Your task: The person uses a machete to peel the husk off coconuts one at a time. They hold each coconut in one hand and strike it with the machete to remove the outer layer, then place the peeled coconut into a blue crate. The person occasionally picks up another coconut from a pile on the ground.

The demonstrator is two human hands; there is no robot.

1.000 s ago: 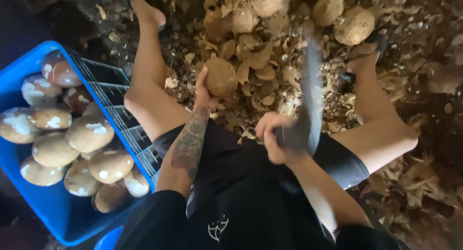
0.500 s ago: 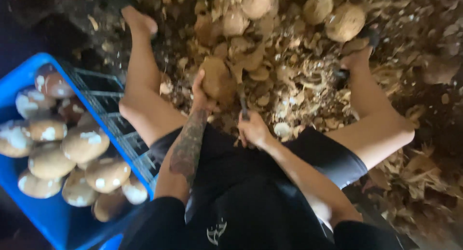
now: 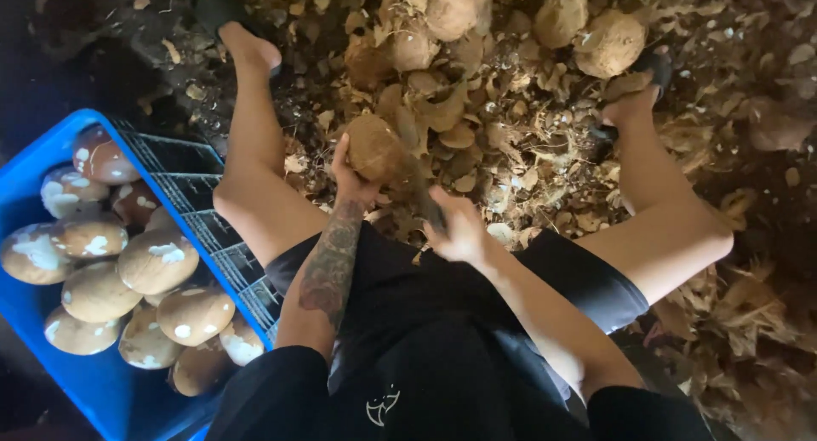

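Note:
I sit on the ground with my legs spread, looking down. My left hand grips a brown husked coconut and holds it just above the ground between my knees. My right hand is shut on the handle of a dark blade, which is blurred with motion and points down beside the coconut's right side. The blade's tip is hard to make out against the husk litter.
A blue plastic crate at my left holds several peeled coconuts. Unpeeled coconuts and husk scraps are piled ahead. My bare feet rest at both sides of the pile.
The blade was raised high in my right hand a second ago; it has swung down beside the coconut. My left hand kept its hold on the coconut.

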